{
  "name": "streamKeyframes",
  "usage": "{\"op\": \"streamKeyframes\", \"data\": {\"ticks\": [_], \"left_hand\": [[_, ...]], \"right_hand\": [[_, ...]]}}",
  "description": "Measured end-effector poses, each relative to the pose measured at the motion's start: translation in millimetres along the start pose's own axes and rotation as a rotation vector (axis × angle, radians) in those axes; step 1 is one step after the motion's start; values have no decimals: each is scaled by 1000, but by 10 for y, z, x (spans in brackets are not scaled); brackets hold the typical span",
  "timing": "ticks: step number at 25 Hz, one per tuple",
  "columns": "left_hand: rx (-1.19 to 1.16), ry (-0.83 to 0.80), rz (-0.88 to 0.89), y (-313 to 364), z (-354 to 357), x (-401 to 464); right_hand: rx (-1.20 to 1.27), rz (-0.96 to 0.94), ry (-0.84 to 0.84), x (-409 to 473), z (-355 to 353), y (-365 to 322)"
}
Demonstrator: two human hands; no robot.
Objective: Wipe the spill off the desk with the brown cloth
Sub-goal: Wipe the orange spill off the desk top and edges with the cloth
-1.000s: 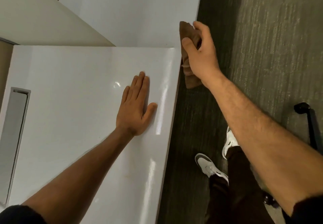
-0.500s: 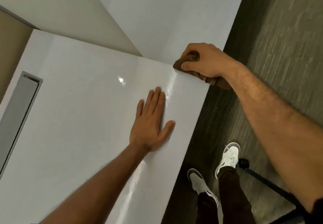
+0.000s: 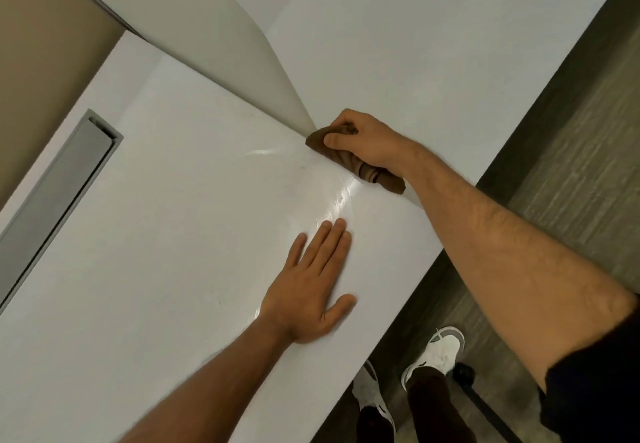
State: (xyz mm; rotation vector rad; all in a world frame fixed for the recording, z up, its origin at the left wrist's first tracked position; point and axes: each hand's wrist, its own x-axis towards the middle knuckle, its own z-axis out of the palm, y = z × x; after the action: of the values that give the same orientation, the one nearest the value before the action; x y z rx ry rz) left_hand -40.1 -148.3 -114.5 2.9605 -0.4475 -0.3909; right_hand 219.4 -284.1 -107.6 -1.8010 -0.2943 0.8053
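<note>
The white desk point(image 3: 166, 235) fills the left and middle of the head view. My right hand point(image 3: 367, 141) is closed around the bunched brown cloth point(image 3: 367, 171) and presses it onto the desk near its far right corner, beside the foot of a divider panel. My left hand point(image 3: 311, 287) lies flat on the desk, palm down, fingers together and pointing toward the cloth, a short gap away. Glossy streaks point(image 3: 339, 200) shine on the surface between the two hands; I cannot tell whether they are liquid or glare.
A grey divider panel point(image 3: 249, 62) rises between this desk and the adjoining white desk point(image 3: 415, 44). A grey cable slot point(image 3: 65, 179) is set into the desk at left. Dark carpet point(image 3: 571, 165), my white shoes point(image 3: 440, 352) and a black chair base point(image 3: 474, 394) are at right.
My right hand brought the cloth from beyond the desk's edge onto the surface and now holds it at the corner by the divider. The left hand stayed flat.
</note>
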Motion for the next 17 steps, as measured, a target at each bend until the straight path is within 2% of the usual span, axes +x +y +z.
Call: {"op": "streamKeyframes", "data": {"ticks": [4, 8, 13, 17], "left_hand": [[-4, -25, -12, 18, -7, 10], [0, -47, -25, 22, 1, 21], [7, -47, -23, 27, 0, 35], [-2, -51, -21, 40, -15, 26]], "right_hand": [[74, 36, -96, -149, -175, 112], [131, 93, -116, -658, -440, 442], [146, 113, -34, -1381, -627, 717], [93, 162, 163, -1880, -671, 707]]}}
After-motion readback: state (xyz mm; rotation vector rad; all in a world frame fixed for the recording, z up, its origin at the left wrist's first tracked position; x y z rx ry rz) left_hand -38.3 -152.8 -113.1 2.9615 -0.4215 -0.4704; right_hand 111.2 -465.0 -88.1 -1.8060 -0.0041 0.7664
